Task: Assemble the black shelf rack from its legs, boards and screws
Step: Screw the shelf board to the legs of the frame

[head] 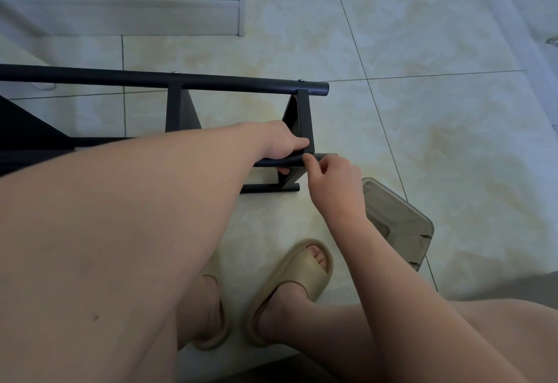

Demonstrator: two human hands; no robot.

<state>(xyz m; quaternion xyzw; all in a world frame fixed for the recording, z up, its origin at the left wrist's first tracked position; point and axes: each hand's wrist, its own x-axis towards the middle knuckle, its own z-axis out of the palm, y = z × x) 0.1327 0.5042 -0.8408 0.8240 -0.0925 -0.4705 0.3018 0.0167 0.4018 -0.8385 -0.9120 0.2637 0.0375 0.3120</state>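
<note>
The black shelf rack (181,82) lies on its side on the tiled floor, with a far leg tube running from the left edge to about the middle. Two black boards (299,116) stand between that tube and a nearer leg tube (271,161). My left hand (283,144) grips the nearer tube where the right-hand board meets it, thumb on the board. My right hand (329,174) pinches something small at the tube's end; the item itself is hidden by the fingers. A third short tube (262,188) lies below.
A translucent grey plastic box (401,225) sits on the floor just right of my right wrist. My feet in beige slippers (305,274) are below the rack. A pale wooden cabinet base (120,5) stands at the top left.
</note>
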